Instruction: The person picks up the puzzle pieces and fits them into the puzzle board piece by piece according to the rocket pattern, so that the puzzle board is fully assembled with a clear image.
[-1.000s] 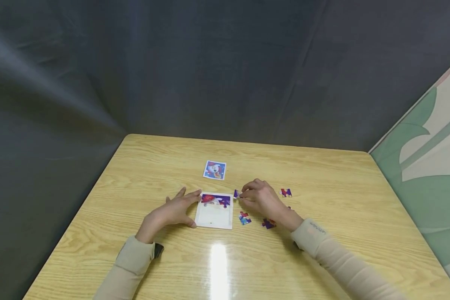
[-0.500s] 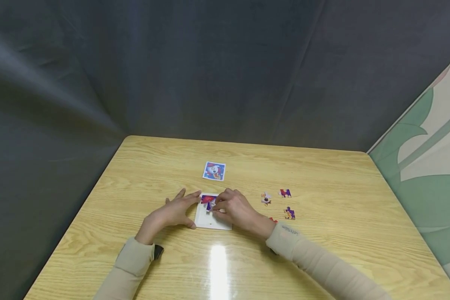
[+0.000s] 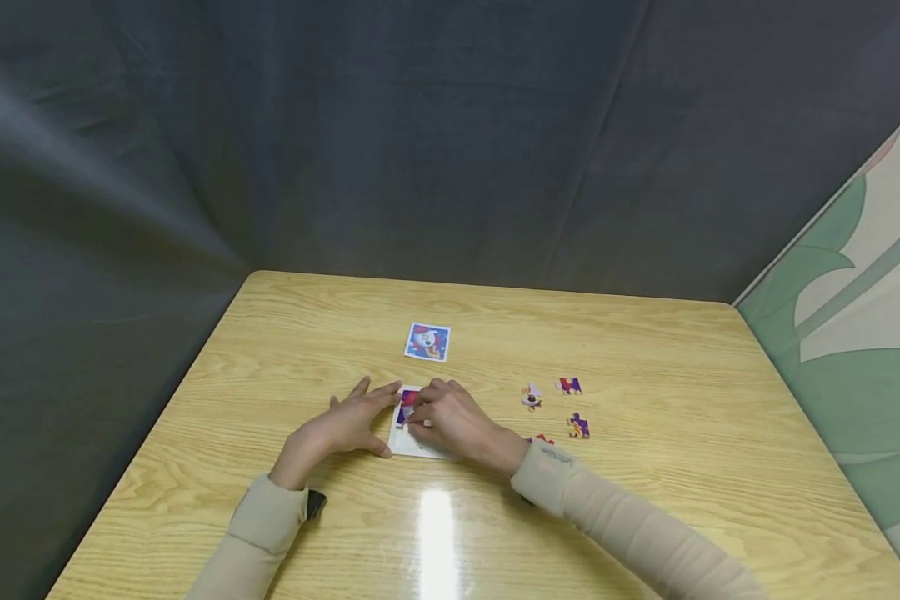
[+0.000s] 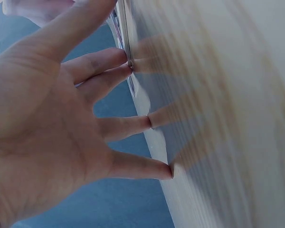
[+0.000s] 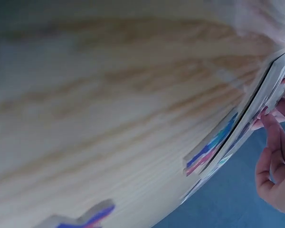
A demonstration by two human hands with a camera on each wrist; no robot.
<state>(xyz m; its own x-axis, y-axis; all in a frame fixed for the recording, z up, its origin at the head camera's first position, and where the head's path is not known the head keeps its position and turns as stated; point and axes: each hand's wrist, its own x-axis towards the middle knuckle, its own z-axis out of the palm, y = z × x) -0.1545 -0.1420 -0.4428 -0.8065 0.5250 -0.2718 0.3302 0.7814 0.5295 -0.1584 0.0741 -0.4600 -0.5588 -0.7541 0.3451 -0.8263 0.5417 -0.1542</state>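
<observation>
Fingers (image 4: pixel 133 166) of both hands are working over a wooden desk (image 3: pixel 645 350): those of the left hand (image 3: pixel 341 423) are lying spread, holding nothing, touching the left edge of a white puzzle tray (image 3: pixel 418 448), with a picture card (image 3: pixel 427 342) resting beyond it and loose pieces (image 3: pixel 579 427) to its right. Those of the right hand (image 3: pixel 459 423) are pinching a small purple piece (image 3: pixel 402 416) at the tray's left side, below a red-topped row (image 3: pixel 409 398); whether it is seated cannot be told. Placing it seems to be the step in hand, the next move probably calling for aligning its edges and pressing it flat.
</observation>
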